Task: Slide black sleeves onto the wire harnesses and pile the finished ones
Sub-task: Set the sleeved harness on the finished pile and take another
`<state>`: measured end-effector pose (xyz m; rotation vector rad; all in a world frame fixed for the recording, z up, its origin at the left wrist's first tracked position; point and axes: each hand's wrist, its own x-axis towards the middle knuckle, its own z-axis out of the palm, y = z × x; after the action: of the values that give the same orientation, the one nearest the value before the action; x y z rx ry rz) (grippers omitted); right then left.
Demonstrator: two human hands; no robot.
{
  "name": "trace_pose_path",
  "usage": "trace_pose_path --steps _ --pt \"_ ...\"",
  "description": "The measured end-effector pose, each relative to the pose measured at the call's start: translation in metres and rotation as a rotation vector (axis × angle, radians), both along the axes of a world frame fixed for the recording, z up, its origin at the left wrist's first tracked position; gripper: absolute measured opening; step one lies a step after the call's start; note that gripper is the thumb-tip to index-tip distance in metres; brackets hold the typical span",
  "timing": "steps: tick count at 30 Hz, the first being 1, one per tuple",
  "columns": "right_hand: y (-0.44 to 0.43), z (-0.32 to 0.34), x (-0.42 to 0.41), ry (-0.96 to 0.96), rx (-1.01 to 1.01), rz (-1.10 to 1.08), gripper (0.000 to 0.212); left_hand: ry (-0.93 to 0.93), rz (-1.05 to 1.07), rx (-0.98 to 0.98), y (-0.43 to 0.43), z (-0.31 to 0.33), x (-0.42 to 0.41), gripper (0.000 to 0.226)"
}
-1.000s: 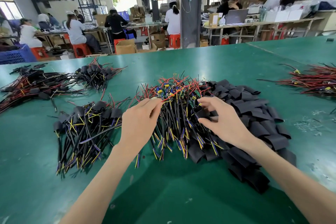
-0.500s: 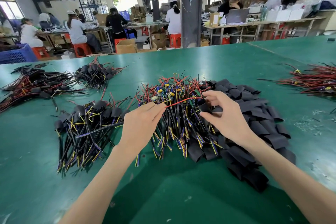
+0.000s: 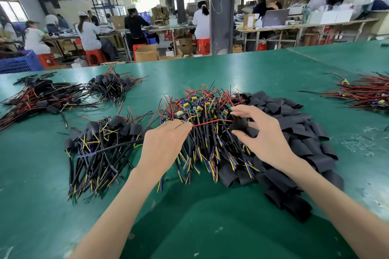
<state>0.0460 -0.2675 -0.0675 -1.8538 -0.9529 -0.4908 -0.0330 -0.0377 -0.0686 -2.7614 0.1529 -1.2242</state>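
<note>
My left hand [image 3: 163,145] pinches the end of a red wire [image 3: 212,122] belonging to a harness. The wire runs rightward into a black sleeve [image 3: 239,124] pinched between the thumb and fingers of my right hand [image 3: 266,141]. Both hands hover over the pile of bare harnesses [image 3: 202,132] in the table's middle. A heap of loose black sleeves [image 3: 294,143] lies to the right of it. To the left sits the pile of sleeved harnesses [image 3: 101,147].
More harness piles lie at the far left [image 3: 42,96], back left [image 3: 111,86] and far right [image 3: 364,94] of the green table [image 3: 200,216]. Beyond the table's far edge, people sit at benches on red stools, and a dark pillar [image 3: 221,10] stands there.
My right hand picked a sleeve from the heap and raised it. My left hand drew a red wire out of the pile, and the wire's end now enters the sleeve.
</note>
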Motion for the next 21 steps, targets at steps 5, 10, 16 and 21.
trace_pose_path --steps 5,10,16,21 --pt "0.0 0.0 0.0 -0.02 0.015 -0.009 0.057 0.022 0.04 -0.001 -0.003 0.004 -0.002 0.012" --pt "0.0 0.0 0.001 -0.035 0.014 -0.024 0.056 0.048 0.044 0.026 -0.004 0.005 -0.004 0.015" --pt "0.002 -0.008 0.003 -0.162 -0.157 -0.107 0.056 0.026 -0.013 0.037 -0.013 0.005 -0.007 0.012" --pt "0.006 -0.006 0.0 -0.42 -0.245 -0.215 0.055 0.05 -0.203 -0.15 -0.028 0.004 -0.009 0.029"
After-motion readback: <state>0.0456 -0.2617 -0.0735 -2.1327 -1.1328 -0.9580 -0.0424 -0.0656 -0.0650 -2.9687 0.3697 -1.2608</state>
